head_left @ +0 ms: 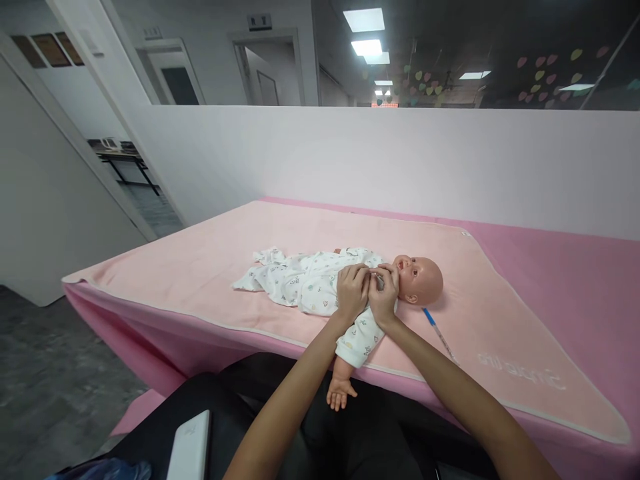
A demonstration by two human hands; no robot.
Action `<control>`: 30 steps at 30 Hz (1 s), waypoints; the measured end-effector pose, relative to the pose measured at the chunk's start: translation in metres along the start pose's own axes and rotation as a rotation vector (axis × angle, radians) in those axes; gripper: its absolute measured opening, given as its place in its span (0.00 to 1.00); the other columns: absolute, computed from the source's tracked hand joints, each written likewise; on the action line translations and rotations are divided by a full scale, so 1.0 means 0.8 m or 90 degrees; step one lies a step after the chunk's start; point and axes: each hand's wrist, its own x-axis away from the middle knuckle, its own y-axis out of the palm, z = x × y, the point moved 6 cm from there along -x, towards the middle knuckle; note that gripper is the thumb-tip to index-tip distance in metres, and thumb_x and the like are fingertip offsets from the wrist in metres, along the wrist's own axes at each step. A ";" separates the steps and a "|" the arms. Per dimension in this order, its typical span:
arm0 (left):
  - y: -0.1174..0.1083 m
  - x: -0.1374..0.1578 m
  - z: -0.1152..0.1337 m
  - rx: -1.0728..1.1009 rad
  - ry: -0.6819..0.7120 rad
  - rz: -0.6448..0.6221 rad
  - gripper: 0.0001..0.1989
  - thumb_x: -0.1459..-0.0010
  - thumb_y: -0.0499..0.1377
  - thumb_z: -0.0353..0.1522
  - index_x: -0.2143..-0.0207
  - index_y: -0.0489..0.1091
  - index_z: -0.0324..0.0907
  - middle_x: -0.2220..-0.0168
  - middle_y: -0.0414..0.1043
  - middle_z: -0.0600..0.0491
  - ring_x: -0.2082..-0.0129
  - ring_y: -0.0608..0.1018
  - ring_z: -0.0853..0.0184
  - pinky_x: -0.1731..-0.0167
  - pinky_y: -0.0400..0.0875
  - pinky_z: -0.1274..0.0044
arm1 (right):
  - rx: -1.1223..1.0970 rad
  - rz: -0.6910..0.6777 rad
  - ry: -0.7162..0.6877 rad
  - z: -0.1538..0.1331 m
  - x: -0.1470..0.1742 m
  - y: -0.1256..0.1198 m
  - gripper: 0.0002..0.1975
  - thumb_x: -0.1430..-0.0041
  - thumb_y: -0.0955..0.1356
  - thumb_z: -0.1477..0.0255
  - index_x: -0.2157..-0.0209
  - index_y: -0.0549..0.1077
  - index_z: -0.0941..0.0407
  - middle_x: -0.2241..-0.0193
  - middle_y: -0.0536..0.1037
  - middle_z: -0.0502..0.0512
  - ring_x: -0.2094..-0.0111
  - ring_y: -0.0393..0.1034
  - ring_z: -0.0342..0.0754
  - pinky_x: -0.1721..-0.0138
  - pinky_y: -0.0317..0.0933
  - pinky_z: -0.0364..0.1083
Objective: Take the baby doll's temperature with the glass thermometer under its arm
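Observation:
A baby doll [423, 280] lies on its back with its head to the right, dressed in a white printed baby outfit [313, 283]. My left hand [353, 288] is closed on the outfit at the doll's chest, fingers curled over the cloth. Close beside it, my right hand [384, 293] pinches the cloth just below the doll's chin, its fingertips near those of the left. What exactly lies between the fingertips is hidden. The doll's near arm [341, 383] comes out of its sleeve and hangs over the table edge.
Under the doll a pale pink mat [210, 260] covers the pink-draped table [575, 280]. A slim blue-ended stick [440, 333] lies near the doll's head. A white power bank-like block [189, 447] rests on my lap. Behind the table stands a white partition [375, 160].

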 end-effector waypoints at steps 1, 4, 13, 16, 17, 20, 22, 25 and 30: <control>0.000 0.000 0.000 0.001 -0.001 0.003 0.06 0.41 0.50 0.30 0.66 0.67 0.42 0.64 0.70 0.52 0.63 0.69 0.66 0.61 0.61 0.72 | 0.000 0.001 -0.001 0.000 0.000 0.000 0.09 0.46 0.60 0.79 0.71 0.69 0.55 0.64 0.66 0.54 0.60 0.64 0.45 0.56 0.62 0.47; 0.000 0.000 -0.001 0.001 -0.004 -0.001 0.06 0.41 0.50 0.30 0.66 0.67 0.42 0.64 0.70 0.51 0.63 0.69 0.65 0.61 0.60 0.72 | 0.000 0.007 0.001 0.000 0.000 0.000 0.09 0.47 0.60 0.80 0.71 0.70 0.56 0.64 0.65 0.54 0.60 0.63 0.45 0.56 0.62 0.47; -0.003 0.001 0.000 0.019 -0.020 -0.002 0.08 0.41 0.48 0.30 0.68 0.66 0.42 0.67 0.70 0.51 0.64 0.70 0.65 0.61 0.61 0.71 | 0.001 -0.003 0.030 0.006 -0.001 0.002 0.10 0.48 0.59 0.81 0.71 0.69 0.56 0.64 0.65 0.55 0.60 0.63 0.45 0.58 0.63 0.47; -0.005 0.001 0.001 0.018 -0.017 0.013 0.08 0.41 0.48 0.30 0.69 0.66 0.42 0.68 0.70 0.51 0.65 0.70 0.65 0.61 0.61 0.71 | 0.007 -0.003 0.025 0.005 -0.001 0.002 0.10 0.48 0.59 0.80 0.71 0.69 0.56 0.64 0.65 0.55 0.60 0.63 0.45 0.58 0.63 0.46; -0.006 0.001 0.001 0.016 -0.016 0.020 0.08 0.41 0.48 0.30 0.69 0.66 0.42 0.68 0.70 0.51 0.65 0.69 0.65 0.61 0.60 0.71 | 0.009 -0.001 0.021 0.004 -0.001 0.001 0.10 0.48 0.59 0.80 0.71 0.69 0.56 0.64 0.65 0.55 0.61 0.63 0.45 0.58 0.63 0.46; -0.008 0.000 0.002 0.010 -0.011 0.044 0.08 0.41 0.48 0.29 0.67 0.67 0.42 0.67 0.70 0.51 0.65 0.69 0.65 0.61 0.60 0.71 | 0.011 0.001 0.004 0.001 -0.001 0.001 0.10 0.47 0.59 0.80 0.71 0.69 0.56 0.64 0.66 0.55 0.61 0.64 0.45 0.58 0.63 0.46; -0.011 0.000 0.002 0.003 0.004 0.053 0.07 0.42 0.49 0.29 0.67 0.67 0.42 0.68 0.71 0.52 0.65 0.70 0.65 0.61 0.59 0.71 | 0.012 -0.001 -0.011 -0.001 0.000 0.001 0.10 0.47 0.59 0.81 0.71 0.69 0.56 0.64 0.66 0.55 0.60 0.64 0.45 0.58 0.63 0.47; -0.017 -0.001 -0.001 -0.027 0.011 0.041 0.05 0.44 0.51 0.30 0.68 0.67 0.42 0.69 0.71 0.52 0.66 0.70 0.65 0.61 0.59 0.70 | 0.014 -0.006 -0.027 -0.003 0.001 0.001 0.10 0.47 0.59 0.81 0.73 0.69 0.56 0.65 0.66 0.55 0.60 0.64 0.45 0.59 0.64 0.47; -0.034 0.004 -0.019 -0.048 -0.038 0.012 0.05 0.44 0.53 0.32 0.70 0.67 0.43 0.67 0.70 0.52 0.64 0.69 0.63 0.59 0.58 0.69 | 0.002 0.014 -0.031 -0.003 -0.001 -0.002 0.12 0.49 0.58 0.82 0.72 0.69 0.56 0.66 0.67 0.55 0.60 0.65 0.46 0.58 0.63 0.48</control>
